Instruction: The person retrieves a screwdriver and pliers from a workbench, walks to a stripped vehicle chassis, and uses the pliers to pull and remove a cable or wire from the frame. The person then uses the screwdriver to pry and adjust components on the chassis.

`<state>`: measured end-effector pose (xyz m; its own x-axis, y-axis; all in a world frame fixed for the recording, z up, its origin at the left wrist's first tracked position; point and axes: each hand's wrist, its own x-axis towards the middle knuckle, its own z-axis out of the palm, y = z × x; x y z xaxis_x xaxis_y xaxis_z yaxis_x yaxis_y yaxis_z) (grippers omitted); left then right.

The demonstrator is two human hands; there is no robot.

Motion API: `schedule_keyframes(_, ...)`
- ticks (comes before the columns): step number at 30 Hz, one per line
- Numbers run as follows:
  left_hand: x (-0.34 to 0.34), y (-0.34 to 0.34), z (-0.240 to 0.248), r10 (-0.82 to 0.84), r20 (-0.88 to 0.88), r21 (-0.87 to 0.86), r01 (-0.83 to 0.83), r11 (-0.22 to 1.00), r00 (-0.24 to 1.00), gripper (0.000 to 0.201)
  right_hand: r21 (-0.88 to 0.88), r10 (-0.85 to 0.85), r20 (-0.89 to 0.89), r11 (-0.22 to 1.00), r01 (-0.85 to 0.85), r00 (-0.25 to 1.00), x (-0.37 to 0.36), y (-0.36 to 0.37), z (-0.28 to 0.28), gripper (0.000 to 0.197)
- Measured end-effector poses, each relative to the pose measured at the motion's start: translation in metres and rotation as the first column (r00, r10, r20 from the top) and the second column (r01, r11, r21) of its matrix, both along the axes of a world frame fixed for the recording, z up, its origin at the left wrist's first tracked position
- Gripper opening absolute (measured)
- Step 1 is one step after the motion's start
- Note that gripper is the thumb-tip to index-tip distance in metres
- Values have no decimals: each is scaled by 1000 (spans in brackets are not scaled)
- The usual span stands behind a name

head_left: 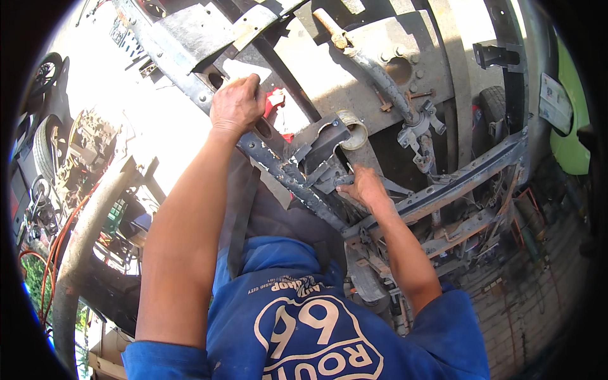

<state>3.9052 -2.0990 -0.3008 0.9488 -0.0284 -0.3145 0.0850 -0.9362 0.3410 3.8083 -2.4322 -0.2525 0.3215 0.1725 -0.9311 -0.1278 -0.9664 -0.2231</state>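
A rusty, flaking steel frame rail (288, 171) is seen running diagonally from upper left to centre, paint chipped, bolt holes along it. The left hand (237, 104) is curled tight over the rail's upper edge, fingers wrapped around it, just beside a red tag (276, 100). Lower down the rail, the right hand (362, 188) is closed on a dark metal bracket (329, 149) bolted to the frame; what the fingertips pinch cannot be told. A short round bushing (353, 128), dull brass-coloured and hollow, is fixed at the bracket's top, near the right hand. A grey cross member (462, 180) is joined to the frame right of the hand. A curved, grimy rod (380, 76) lies beyond, ending in a cast linkage (418, 133). Blue sleeves and shirt (316, 316) fill the lower edge. Tyres (44, 73) are stacked far left.
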Motion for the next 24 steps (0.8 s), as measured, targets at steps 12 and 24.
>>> schedule_keyframes(12,-2,2,-3,23,16,-50,-23,999,1000,16,138,329,-10,936,-324,944,28,0,-5,49)
schedule_keyframes(24,0,3,-3,13,17,-69,-12,998,1000,17,157,61,46,985,-68,997,8,-7,7,43)
